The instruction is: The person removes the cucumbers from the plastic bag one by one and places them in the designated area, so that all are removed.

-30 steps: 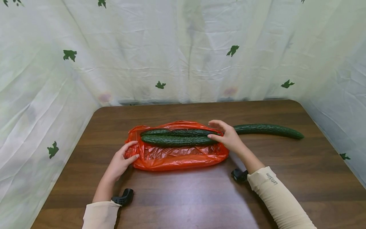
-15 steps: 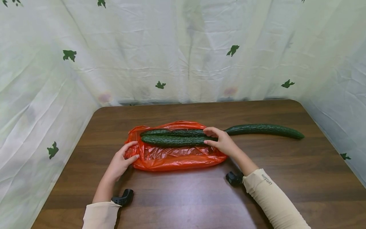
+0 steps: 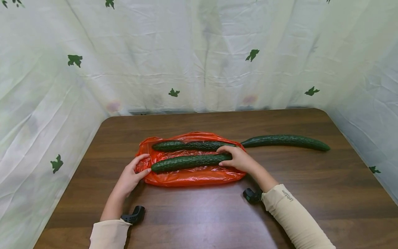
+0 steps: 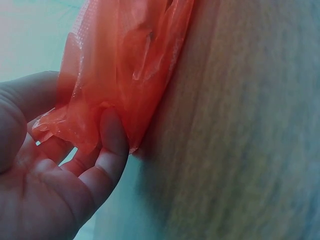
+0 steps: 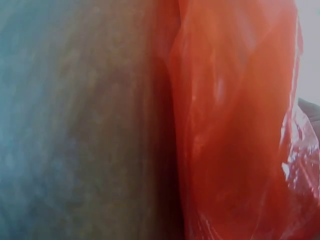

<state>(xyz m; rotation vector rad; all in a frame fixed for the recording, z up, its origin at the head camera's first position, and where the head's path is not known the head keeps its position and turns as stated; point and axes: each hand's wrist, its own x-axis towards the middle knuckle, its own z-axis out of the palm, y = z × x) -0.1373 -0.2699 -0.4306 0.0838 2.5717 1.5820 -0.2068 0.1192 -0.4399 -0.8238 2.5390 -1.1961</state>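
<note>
A red plastic bag [image 3: 196, 178] lies opened out across the middle of the table. My left hand [image 3: 130, 175] grips its left end; in the left wrist view the thumb and fingers [image 4: 114, 132] close around the thin plastic. Inside the bag two long dark green cucumbers lie apart, one behind the other. The right hand [image 3: 237, 159] holds the nearer cucumber [image 3: 186, 162] by its right end, which the fingers cover. Behind it, the farther cucumber [image 3: 183, 146] rests along the bag's back side. The bag's red side [image 5: 225, 130] fills much of the right wrist view.
A third cucumber [image 3: 289, 140] lies on the brown wooden table [image 3: 199, 214], right of the bag, its left tip close to the bag's back right corner. Pale curtains [image 3: 205, 62] with green leaf shapes surround the table at the back and sides.
The right hand moved left from the bag's right end, took hold of the nearer cucumber and drew it toward the front, apart from the farther one. The left hand stayed in place.
</note>
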